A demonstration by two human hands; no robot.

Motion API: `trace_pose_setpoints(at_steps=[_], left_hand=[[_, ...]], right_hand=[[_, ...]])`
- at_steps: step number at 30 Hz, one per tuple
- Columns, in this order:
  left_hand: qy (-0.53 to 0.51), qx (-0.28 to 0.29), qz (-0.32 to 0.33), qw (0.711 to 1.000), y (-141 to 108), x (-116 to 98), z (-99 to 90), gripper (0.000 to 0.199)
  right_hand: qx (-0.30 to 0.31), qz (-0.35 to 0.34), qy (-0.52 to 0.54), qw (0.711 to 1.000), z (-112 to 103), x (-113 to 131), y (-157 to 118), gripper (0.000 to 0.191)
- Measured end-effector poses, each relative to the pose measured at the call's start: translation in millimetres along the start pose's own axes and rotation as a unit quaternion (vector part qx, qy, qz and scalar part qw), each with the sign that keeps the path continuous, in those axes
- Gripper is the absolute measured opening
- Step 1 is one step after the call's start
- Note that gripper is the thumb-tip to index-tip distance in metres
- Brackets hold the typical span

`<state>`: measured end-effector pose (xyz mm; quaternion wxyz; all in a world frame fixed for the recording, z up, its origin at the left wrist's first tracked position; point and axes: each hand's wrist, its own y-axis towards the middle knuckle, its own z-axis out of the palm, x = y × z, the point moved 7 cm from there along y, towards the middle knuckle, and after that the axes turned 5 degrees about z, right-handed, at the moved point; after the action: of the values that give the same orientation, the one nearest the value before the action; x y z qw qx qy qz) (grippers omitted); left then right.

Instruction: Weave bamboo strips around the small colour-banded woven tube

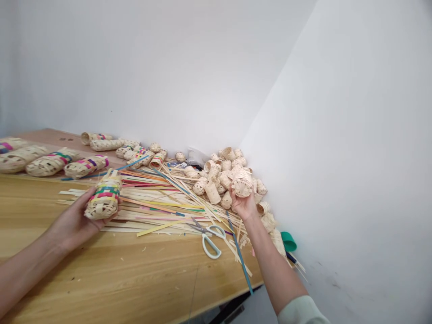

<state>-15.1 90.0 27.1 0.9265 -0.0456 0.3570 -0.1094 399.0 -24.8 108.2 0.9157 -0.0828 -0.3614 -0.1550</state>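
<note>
My left hand (83,220) is closed round a small woven bamboo basket (105,195) with pink, green, blue and yellow bands, held tilted above the table's left part. On the right, my right hand (243,204) grips a plain woven bamboo basket (242,183), its rounded woven end facing me, in front of a heap of plain woven pieces (212,191). The fingers behind each basket are partly hidden. Between my hands lie many loose bamboo strips (162,204), natural and dyed, and pale-handled scissors (211,238) with their blades pointing left.
Finished-looking banded baskets (52,163) lie on brown cardboard (47,135) at the back left. A green roll (288,241) sits by the right wall (354,157). The wooden table (135,274) ends at the lower right, where a blue strip (241,258) overhangs its edge.
</note>
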Motion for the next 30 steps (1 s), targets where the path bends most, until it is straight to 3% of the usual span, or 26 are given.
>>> trace_pose_setpoints(at_steps=[7, 12, 22, 24, 27, 30], left_hand=[[0.011, 0.000, 0.002, 1.000, 1.2, -0.8, 0.5, 0.031], [0.009, -0.011, -0.006, 1.000, -0.3, -0.7, -0.1, 0.032], [0.008, -0.016, 0.001, 1.000, -5.0, -2.4, 4.0, 0.032], [0.007, -0.020, -0.003, 1.000, -6.1, -2.4, 4.2, 0.032], [0.010, -0.017, -0.009, 1.000, -4.9, -1.3, 3.4, 0.031], [0.013, -0.006, -0.009, 1.000, 2.1, 1.5, 0.3, 0.029]], right_hand=[[0.011, 0.029, 0.017, 0.999, 1.7, -4.6, -1.9, 0.048], [0.030, 0.021, -0.006, 0.999, 3.0, -4.8, -2.1, 0.043], [0.003, -0.015, -0.091, 0.996, -2.0, -8.1, -6.7, 0.037], [-0.031, -0.061, -0.133, 0.989, -9.8, 5.5, -0.5, 0.035], [-0.127, -0.167, -0.194, 0.958, -30.4, 44.6, 8.6, 0.031], [-0.171, -0.203, -0.228, 0.937, -49.2, 73.6, 14.5, 0.032]])
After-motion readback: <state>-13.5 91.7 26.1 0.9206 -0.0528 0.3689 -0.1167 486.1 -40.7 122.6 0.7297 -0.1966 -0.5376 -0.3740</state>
